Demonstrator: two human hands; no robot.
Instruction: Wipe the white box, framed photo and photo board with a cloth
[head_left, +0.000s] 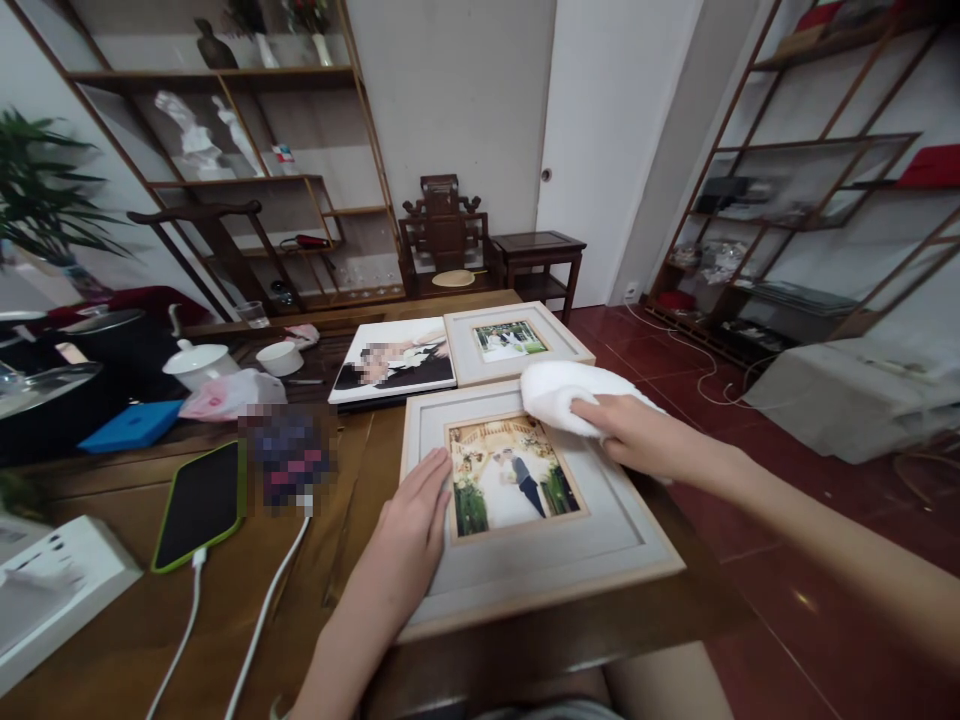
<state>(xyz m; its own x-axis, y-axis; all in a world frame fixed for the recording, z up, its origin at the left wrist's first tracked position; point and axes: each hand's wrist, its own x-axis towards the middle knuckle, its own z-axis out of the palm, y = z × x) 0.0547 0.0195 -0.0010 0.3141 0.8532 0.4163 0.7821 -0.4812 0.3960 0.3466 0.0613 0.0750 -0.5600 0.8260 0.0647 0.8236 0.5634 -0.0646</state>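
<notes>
A light wooden picture frame lies flat at the table's near right edge, with a photo of a couple in its middle. My left hand rests flat on the left side of this frame, fingers stretched out toward the photo. White cloth or paper, bunched up, is gripped in my right hand over the frame's far right corner. Behind lie a second framed photo and an unframed photo panel, side by side. Part of the near frame's far right corner is hidden by the white bundle.
On the wooden table at left are a phone in a green case, a white power strip, cables, a blue box, a white teapot and dark pots. A chair and side table stand behind.
</notes>
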